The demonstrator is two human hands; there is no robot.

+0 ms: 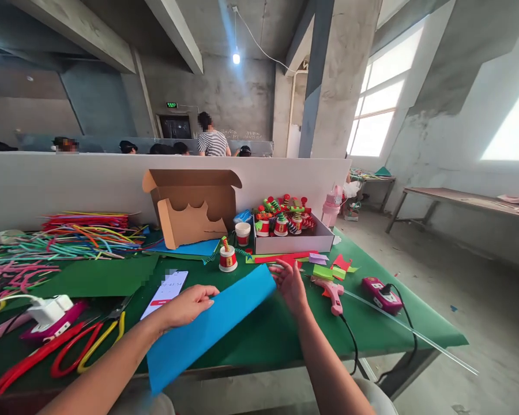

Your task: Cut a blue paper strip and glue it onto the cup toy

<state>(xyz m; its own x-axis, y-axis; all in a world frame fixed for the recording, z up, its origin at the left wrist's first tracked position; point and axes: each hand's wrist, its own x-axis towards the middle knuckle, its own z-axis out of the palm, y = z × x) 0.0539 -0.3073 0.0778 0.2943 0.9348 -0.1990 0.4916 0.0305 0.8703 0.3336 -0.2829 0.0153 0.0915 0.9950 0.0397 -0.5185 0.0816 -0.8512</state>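
Note:
A long strip of blue paper or foam (pixel 211 323) slants over the front of the table. My left hand (pixel 192 305) is closed on its upper edge, thumb on top. At the strip's far right end, my right hand (pixel 290 282) has its fingertips around the corner, partly hidden. Beyond the strip stands a small red and white cup figure (pixel 228 258) with a striped coil on top and green coiled arms. To the right of my right hand lies a pink glue gun (pixel 332 293) with a clear glue stick (pixel 398 320) reaching out behind it.
Scissors (pixel 97 346), a phone (pixel 166 291) and a power strip (pixel 54 325) lie left. Behind are pipe cleaners (pixel 86 236), a cardboard box (pixel 194 202) and a white box (pixel 292 245) of cup figures. Another power strip (pixel 381 295) sits right, its cable hanging over the edge.

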